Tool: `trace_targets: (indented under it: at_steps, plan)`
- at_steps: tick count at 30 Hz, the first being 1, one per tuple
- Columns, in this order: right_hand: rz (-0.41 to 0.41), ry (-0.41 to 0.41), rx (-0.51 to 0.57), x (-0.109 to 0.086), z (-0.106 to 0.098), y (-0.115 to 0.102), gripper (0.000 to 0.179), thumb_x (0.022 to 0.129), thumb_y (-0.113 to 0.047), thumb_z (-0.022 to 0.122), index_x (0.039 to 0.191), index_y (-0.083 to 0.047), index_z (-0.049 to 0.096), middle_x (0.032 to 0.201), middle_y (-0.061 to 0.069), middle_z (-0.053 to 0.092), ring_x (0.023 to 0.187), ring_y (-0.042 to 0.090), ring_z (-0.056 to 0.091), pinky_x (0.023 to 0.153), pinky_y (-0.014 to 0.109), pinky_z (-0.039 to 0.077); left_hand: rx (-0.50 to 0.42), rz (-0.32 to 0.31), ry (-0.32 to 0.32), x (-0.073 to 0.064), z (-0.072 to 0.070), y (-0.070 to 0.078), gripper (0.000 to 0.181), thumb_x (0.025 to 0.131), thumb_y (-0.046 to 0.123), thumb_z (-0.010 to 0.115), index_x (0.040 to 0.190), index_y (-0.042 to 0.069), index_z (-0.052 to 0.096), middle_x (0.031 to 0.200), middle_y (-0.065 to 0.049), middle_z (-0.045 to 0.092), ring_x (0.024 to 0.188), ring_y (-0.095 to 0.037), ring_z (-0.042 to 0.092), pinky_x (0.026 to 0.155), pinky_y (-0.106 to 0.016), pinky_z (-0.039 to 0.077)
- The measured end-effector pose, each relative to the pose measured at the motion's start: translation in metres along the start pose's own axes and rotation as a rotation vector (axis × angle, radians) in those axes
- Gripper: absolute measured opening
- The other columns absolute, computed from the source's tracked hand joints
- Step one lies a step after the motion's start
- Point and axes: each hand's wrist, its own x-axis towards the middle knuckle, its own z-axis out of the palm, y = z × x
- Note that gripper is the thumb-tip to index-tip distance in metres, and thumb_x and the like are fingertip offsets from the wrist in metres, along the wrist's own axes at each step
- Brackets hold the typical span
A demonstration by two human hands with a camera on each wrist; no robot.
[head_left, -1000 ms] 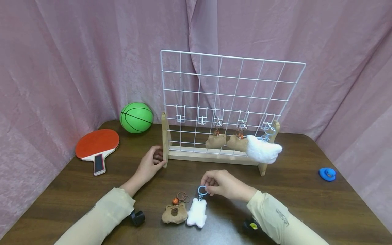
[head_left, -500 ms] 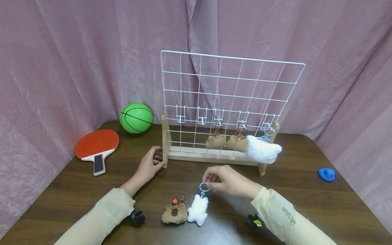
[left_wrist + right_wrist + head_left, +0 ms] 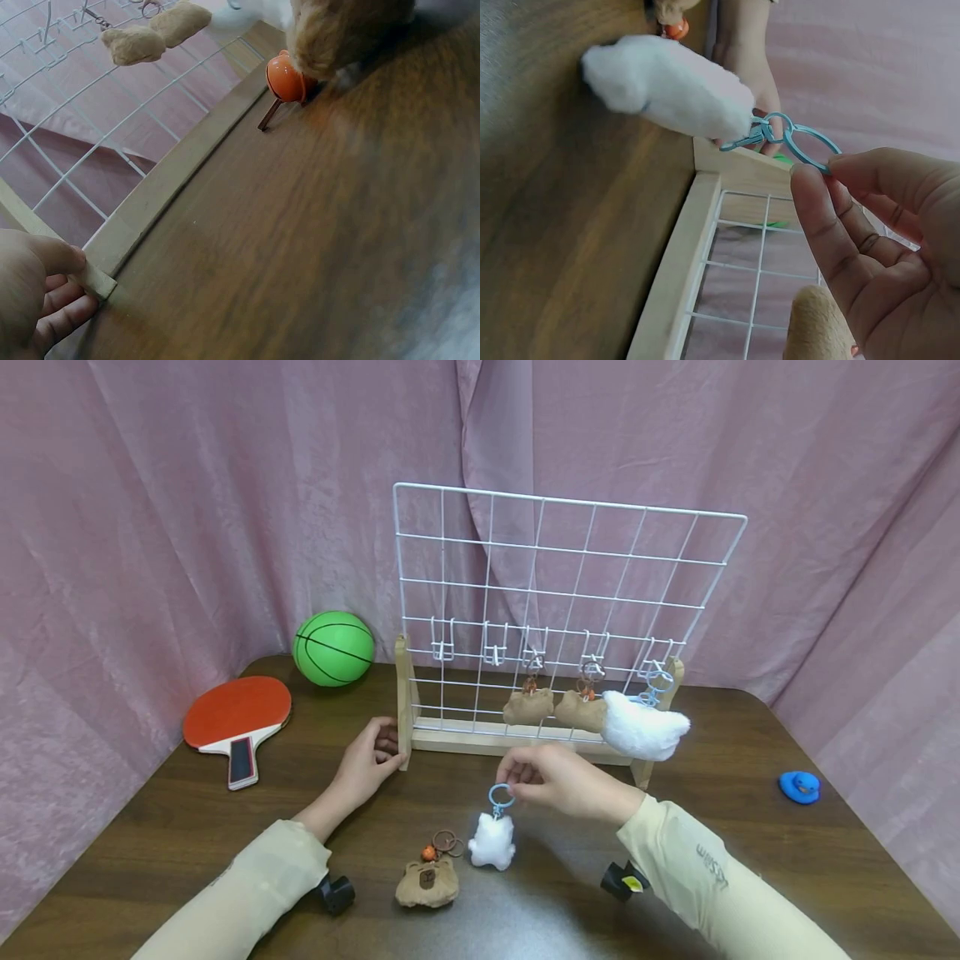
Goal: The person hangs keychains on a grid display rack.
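Observation:
My right hand [image 3: 558, 781] pinches the light blue ring [image 3: 821, 137] of a white plush keychain [image 3: 492, 843] between thumb and fingertips. The plush hangs below the hand, in front of the rack. On the far left, my left hand [image 3: 367, 758] grips the wooden side support [image 3: 97, 281] of the white wire grid rack [image 3: 573, 553], thumb and fingers on either side. A brown bear-faced plush keychain [image 3: 427, 885] with an orange bell [image 3: 286, 79] and brown ring lies on the table between the forearms.
Two brown plush keychains [image 3: 528, 707] and a white plush [image 3: 645, 727] hang from hooks on the grid. Two bare hooks [image 3: 442, 650] are at its left. A green ball [image 3: 333, 648], a red table tennis paddle [image 3: 238, 714] and a blue rubber duck [image 3: 800, 787] surround the rack.
My right hand has moved up and toward the rack, lifting the white plush keychain off the table beside the brown one. My left hand has stayed at the wooden support.

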Motion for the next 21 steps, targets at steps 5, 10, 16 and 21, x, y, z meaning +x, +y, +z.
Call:
trace_targets:
  at_steps: [5,10,16,21]
  plan:
    - [0.007,-0.006,0.036,0.004,-0.008,-0.002,0.009,0.09,-0.004,0.061,0.099,-0.006,0.064,0.084,0.004,0.068,0.073,0.004,0.062,0.067,0.02,0.055,0.006,-0.005,-0.001,0.001,0.0,0.0,0.05,0.084,-0.001,0.07,0.128,-0.002,0.046,0.109,-0.021,0.061,0.097,-0.029,0.062,0.075,-0.025,0.055]
    - [0.011,-0.003,0.049,0.009,-0.015,-0.003,0.009,0.09,-0.003,0.061,0.098,-0.004,0.063,0.084,0.008,0.068,0.073,0.005,0.062,0.067,0.021,0.055,0.005,-0.005,0.001,0.001,0.001,-0.001,0.05,0.084,-0.002,0.07,0.128,-0.002,0.046,0.109,-0.021,0.061,0.097,-0.029,0.063,0.075,-0.027,0.055]
    - [0.042,-0.002,0.067,0.014,-0.024,-0.007,0.008,0.09,-0.002,0.061,0.097,-0.003,0.063,0.082,0.007,0.067,0.07,0.007,0.062,0.065,0.022,0.056,0.006,0.001,0.003,0.0,0.0,-0.001,0.05,0.084,-0.002,0.069,0.128,-0.002,0.045,0.109,-0.021,0.061,0.097,-0.029,0.063,0.075,-0.027,0.055]
    - [0.04,-0.003,0.054,0.017,-0.03,-0.009,0.01,0.089,-0.001,0.062,0.099,-0.004,0.064,0.082,0.006,0.066,0.07,0.012,0.065,0.065,0.024,0.058,0.003,0.004,0.005,0.001,0.0,-0.001,0.05,0.084,-0.002,0.069,0.128,-0.002,0.045,0.109,-0.021,0.061,0.096,-0.029,0.063,0.075,-0.025,0.055]
